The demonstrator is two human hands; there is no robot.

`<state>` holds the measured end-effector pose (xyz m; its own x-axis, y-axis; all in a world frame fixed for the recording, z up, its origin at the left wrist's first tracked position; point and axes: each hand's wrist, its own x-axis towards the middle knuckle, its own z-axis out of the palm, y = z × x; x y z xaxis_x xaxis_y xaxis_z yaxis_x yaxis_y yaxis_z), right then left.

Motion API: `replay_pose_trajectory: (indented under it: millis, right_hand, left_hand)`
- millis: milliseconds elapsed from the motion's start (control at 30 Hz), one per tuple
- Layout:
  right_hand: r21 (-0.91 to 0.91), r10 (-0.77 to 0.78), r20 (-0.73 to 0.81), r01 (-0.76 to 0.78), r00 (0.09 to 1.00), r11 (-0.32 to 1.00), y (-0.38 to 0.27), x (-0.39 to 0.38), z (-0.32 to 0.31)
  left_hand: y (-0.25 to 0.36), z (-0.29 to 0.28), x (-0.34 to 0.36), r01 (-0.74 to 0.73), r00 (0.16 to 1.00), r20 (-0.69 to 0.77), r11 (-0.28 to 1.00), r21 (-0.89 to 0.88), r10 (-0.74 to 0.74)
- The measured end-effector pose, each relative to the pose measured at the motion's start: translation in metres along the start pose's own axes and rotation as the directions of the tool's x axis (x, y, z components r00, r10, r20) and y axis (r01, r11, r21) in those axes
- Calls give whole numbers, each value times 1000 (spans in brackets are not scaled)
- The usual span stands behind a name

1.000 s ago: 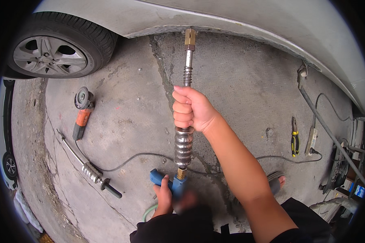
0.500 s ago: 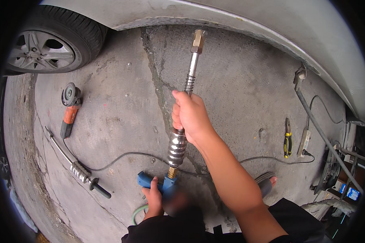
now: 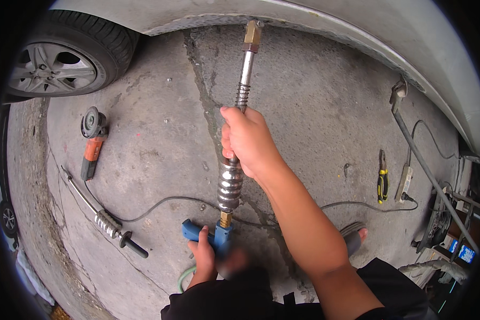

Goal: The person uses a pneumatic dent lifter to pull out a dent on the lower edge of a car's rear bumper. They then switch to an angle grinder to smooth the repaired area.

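A long slide-hammer puller with a shiny steel rod [image 3: 246, 72] points away from me. Its brass-coloured hex tip [image 3: 252, 36] overlaps the lower sill of a light-coloured car [image 3: 325, 26]; whether they touch I cannot tell. My right hand [image 3: 245, 136] is wrapped round the tool's middle, between the spring [image 3: 242, 96] and the ribbed steel weight [image 3: 230, 186]. At the near end sits a blue pistol-shaped handle [image 3: 223, 234], joined by a brass fitting [image 3: 226, 219]. My left hand [image 3: 203, 255] closes round that handle; its fingers are partly hidden.
An orange angle grinder [image 3: 93, 146] and a second slide hammer [image 3: 105, 224] lie left on the concrete. Right are yellow-black pliers [image 3: 382, 181], a power strip [image 3: 405, 182] and a long metal bar [image 3: 426, 162]. A cable [image 3: 160, 201] crosses the floor. A car wheel [image 3: 64, 64] stands far left.
The puller and my right hand have shifted slightly away from me and left, bringing the tip over the sill's edge. Both hands keep their hold. The view has shifted a little.
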<state>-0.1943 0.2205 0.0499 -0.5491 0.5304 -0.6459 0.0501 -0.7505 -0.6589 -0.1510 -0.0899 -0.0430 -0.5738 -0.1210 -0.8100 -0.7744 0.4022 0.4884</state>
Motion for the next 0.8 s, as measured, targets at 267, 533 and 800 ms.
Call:
replay_pose_trajectory:
  millis: [267, 533, 800]
  right_hand:
    - [-21, -5, -4, 5, 1000, 1000, -1, -1, -2]
    - [-41, -13, -2, 13, 1000, 999, 0, 0, -3]
    - [-336, -61, 235, 140, 970, 931, 24, 4, -28]
  left_hand:
    - [-2, 1, -1, -32, 999, 18, 999, 29, 32]
    - [2, 2, -6, -3, 1000, 10, 1000, 29, 2]
    - [28, 9, -18, 159, 987, 46, 978, -135, -154]
